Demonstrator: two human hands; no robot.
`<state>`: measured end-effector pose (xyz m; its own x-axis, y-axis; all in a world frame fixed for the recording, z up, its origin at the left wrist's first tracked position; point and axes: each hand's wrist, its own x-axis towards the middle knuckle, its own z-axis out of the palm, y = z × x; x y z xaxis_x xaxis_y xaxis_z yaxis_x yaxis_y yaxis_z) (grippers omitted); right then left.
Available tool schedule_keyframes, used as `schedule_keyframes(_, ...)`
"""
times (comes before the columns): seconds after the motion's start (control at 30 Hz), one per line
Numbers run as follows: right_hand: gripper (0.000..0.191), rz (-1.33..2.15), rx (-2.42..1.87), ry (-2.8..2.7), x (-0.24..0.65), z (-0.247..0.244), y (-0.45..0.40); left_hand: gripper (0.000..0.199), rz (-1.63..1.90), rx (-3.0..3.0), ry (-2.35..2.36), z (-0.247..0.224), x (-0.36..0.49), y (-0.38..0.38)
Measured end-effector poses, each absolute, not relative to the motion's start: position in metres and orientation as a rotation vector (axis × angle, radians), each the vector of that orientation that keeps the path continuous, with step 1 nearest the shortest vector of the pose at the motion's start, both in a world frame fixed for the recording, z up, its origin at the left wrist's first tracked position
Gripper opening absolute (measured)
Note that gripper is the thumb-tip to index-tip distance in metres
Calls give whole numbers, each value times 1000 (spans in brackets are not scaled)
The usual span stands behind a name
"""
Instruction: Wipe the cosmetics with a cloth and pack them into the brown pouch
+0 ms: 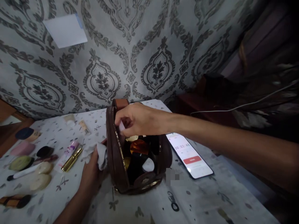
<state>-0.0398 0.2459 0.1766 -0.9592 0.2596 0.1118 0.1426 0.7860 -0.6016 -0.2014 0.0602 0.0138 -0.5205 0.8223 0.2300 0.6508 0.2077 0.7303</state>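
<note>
A brown leather makeup bag [112,140] stands unzipped on the table, with several cosmetics inside, among them an amber round item [139,147] and a white oval one [148,165]. My right hand [134,119] reaches over the bag's far part, thumb and fingers closed on a small pale pinkish item [121,126]. Its kind cannot be made out, since the fingers cover most of it. Beside the bag's left wall, my left hand [93,166] is closed around a crumpled whitish cloth [102,155]; the bag hides some of its fingers.
Left of the bag lie a gold lipstick tube [72,159], a small cream tube [84,127], sponges [40,181], a white-handled brush [24,173] and other cosmetics. A phone [190,157] showing a timer lies to the right. Patterned fabric [130,62] hangs behind the table.
</note>
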Motion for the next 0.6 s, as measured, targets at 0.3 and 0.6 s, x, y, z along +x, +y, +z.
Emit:
schedule_keyframes(0.3, 15, 754, -295, -2881, -48, 161, 252, 70, 1110, 1413, 2197, 19, -205, 62)
schedule_keyframes(0.6, 21, 655, -245, -2796, -44, 152, 252, 66, 1212, 1371, 2165, 18, -202, 64)
